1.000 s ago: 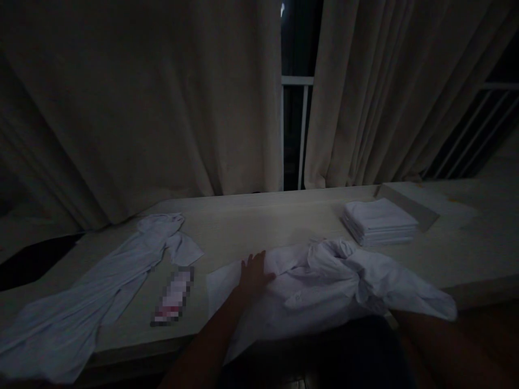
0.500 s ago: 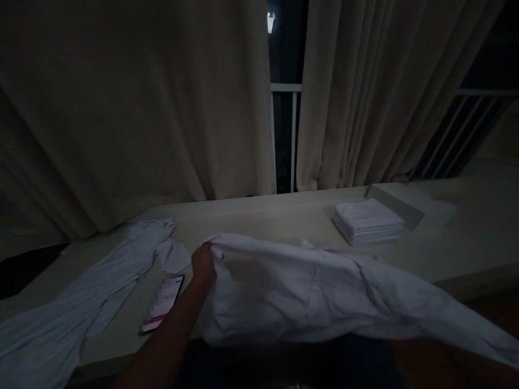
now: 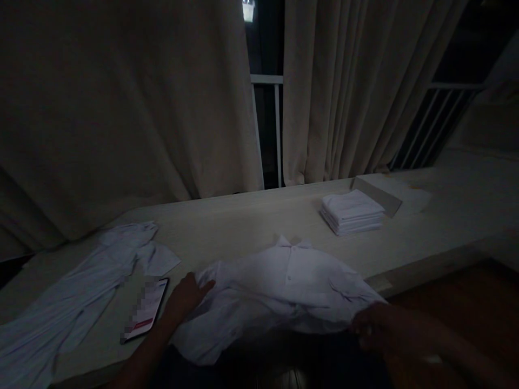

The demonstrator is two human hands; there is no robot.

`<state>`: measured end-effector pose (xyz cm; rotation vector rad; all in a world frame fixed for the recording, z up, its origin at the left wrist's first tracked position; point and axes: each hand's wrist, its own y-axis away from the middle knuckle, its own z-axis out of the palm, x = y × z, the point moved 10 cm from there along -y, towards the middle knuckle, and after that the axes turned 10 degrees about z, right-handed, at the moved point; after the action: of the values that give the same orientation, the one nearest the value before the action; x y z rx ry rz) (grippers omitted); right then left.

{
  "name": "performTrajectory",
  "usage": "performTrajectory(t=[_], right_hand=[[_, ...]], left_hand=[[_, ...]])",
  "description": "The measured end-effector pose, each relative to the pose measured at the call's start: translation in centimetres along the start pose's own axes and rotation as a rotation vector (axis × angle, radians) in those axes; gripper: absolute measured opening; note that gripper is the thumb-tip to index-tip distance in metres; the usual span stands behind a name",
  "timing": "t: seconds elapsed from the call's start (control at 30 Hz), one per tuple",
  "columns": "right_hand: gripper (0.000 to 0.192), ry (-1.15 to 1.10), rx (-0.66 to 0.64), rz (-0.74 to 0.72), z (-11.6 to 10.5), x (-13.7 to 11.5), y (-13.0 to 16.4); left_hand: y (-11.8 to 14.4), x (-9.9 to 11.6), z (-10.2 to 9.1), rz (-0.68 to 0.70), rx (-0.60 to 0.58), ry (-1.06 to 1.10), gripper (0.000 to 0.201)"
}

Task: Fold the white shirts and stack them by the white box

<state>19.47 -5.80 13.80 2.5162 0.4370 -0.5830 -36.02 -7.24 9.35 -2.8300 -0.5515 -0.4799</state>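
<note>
A white collared shirt [image 3: 290, 275] with a buttoned front lies rumpled over the near edge of the table, its collar facing away from me. My left hand [image 3: 190, 294] is closed on the cloth at the shirt's left side, with the thumb over the top. My right hand [image 3: 377, 327], dark and partly blurred, grips the cloth at the lower right, beyond the table edge. Left of my forearm lies a phone [image 3: 146, 312] with its screen lit. Another white garment [image 3: 81, 286] is spread loosely at the far left.
Neatly folded white cloths form a stack [image 3: 352, 212] towards the back right of the pale table [image 3: 243, 227]. Behind them sits a whitish box-like object [image 3: 381, 192]. Long curtains [image 3: 162, 108] hang along the back, with a railing [image 3: 266, 79] in the gap.
The shirt, stretched across to the right before, now rests lower with its collar and buttons showing. My right hand has come into clear view. The camera view has shifted slightly right.
</note>
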Motion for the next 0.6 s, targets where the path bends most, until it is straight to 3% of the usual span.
performTrajectory(t=[0.07, 0.13, 0.2, 0.27, 0.37, 0.43, 0.53, 0.6], right_hand=[[0.032, -0.036, 0.162, -0.033, -2.2, -0.4, -3.8], [0.037, -0.007, 0.419, 0.074, -4.9, 0.7, -8.4], [0.046, 0.038, 0.424, 0.234, -4.6, 2.4, -13.1], [0.049, 0.043, 0.4, 0.293, -3.7, 3.6, -16.3], [0.04, 0.046, 0.367, 0.315, -2.4, 4.9, -18.2], [0.032, 0.058, 0.342, 0.319, -1.8, 5.4, -18.3], [0.026, 0.08, 0.334, 0.292, -1.7, 5.1, -17.9], [0.026, 0.095, 0.352, 0.246, -2.3, 4.2, -17.5]], left_hand=[[-0.7, 4.6, -0.1, 0.169, 0.054, -0.074, 0.081], [-1.5, 9.4, 0.9, 0.297, 0.039, -0.122, 0.07], [-2.3, 13.6, 3.7, 0.385, -0.116, -0.144, 0.056], [-3.1, 16.4, 6.5, 0.42, -0.23, -0.15, 0.044], [-4.0, 18.2, 10.4, 0.414, -0.382, -0.162, 0.032], [-4.1, 18.3, 12.1, 0.39, -0.459, -0.177, 0.036], [-3.6, 18.4, 13.1, 0.384, -0.518, -0.189, 0.041], [-3.0, 18.9, 12.6, 0.411, -0.511, -0.171, 0.038]])
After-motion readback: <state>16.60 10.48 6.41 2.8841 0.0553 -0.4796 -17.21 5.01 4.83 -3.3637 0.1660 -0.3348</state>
